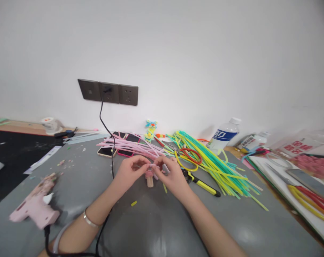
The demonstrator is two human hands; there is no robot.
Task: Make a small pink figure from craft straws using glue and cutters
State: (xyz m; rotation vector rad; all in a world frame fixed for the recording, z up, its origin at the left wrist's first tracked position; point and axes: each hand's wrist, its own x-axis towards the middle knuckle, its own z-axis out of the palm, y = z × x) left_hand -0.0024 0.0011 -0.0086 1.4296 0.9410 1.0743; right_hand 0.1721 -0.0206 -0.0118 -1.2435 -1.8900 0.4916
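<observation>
Above the middle of the grey table, my left hand (pixel 132 170) and my right hand (pixel 172 175) meet, fingertips pinched together. Between them is a pale pink pipe cleaner (pixel 152 166), bent and partly covered by the fingers. Just below the fingertips sits a small pink and beige pipe-cleaner piece (pixel 149 179); whether it is joined to the strand I cannot tell. Behind the hands lies a bunch of pink pipe cleaners (pixel 132 145) across several phones (pixel 105 151). Right of my right hand are wire cutters (pixel 204 185) with yellow-black handles.
At left lies a pink glue gun (pixel 36 208), its black cord (pixel 113 157) reaching the wall socket (pixel 108 92). Yellow and green pipe cleaners (pixel 218 167) spread rightward, with scissors (pixel 188 159) on them. A bottle (pixel 224 134) and a small blue-yellow figure (pixel 150 130) stand by the wall.
</observation>
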